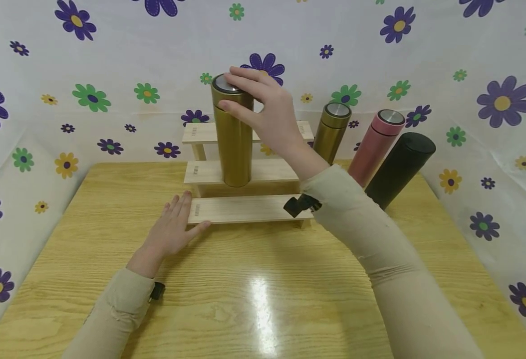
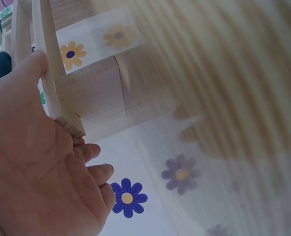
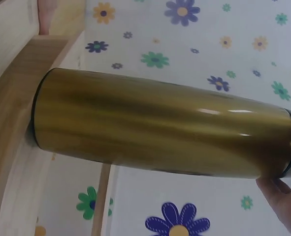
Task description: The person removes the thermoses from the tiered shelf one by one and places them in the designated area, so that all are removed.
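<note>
My right hand point(image 1: 269, 107) grips a tall gold vacuum flask point(image 1: 235, 144) by its silver-topped lid, with the thumb in front and the fingers over the top. Upright, the flask overlaps the middle shelf point(image 1: 272, 170) of a three-tier wooden stand; in the right wrist view its dark base rim point(image 3: 35, 110) comes right to the shelf edge. At the stand's left end, my left hand point(image 1: 170, 229) rests against the lowest shelf point(image 1: 245, 208). Its thumb touches the front edge, while the fingers extend along the end, as the left wrist view also shows.
Right of the stand are a shorter gold flask point(image 1: 332, 129), a pink flask point(image 1: 375, 144) and a black flask point(image 1: 399, 169). The wooden table point(image 1: 218, 294) reaches a flower-printed cloth point(image 1: 124, 45) behind and at both sides.
</note>
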A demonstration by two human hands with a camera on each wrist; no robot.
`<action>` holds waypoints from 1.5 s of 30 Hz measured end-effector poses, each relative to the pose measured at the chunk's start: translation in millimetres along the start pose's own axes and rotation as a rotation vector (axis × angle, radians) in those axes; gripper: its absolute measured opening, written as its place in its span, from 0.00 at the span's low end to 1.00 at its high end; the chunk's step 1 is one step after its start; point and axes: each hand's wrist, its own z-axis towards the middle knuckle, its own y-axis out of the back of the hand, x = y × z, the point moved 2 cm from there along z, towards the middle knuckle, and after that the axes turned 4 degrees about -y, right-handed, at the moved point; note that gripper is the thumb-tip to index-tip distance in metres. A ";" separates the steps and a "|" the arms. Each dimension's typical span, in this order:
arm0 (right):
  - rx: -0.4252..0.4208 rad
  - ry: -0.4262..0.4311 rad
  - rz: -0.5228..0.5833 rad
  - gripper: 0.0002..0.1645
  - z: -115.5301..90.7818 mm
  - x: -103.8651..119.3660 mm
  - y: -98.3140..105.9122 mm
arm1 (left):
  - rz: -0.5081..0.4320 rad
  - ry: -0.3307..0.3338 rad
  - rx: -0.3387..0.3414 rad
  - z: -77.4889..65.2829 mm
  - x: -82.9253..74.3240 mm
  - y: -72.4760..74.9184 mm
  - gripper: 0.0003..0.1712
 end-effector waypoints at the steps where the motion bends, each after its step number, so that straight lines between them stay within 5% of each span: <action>1: -0.007 -0.021 0.001 0.25 -1.8 -0.1 5.8 | -0.003 -0.001 0.001 0.2 0.0 -0.1 0.57; 6: -0.065 -0.069 0.043 0.24 -14.9 -0.9 37.6 | -0.012 -0.003 0.005 1.1 -0.1 -1.1 0.57; 11: -0.160 0.025 0.013 0.23 -35.7 -5.6 69.7 | -0.010 0.004 0.010 0.9 1.3 -2.8 0.57; 18: -0.235 -0.120 0.020 0.24 -59.7 -5.2 106.4 | -0.018 0.003 0.004 0.4 1.2 -1.0 0.57; 22: -0.272 -0.113 -0.065 0.24 -70.4 -9.4 120.7 | -0.020 0.004 0.008 -0.1 1.1 0.0 0.57; 33: -0.322 -0.263 -0.270 0.23 -92.5 -35.2 150.6 | -0.017 0.003 0.007 -0.4 0.0 0.4 0.57; 45: -0.312 -0.346 -0.386 0.23 -117.5 -85.1 150.5 | -0.021 0.006 0.010 0.6 -0.7 0.8 0.57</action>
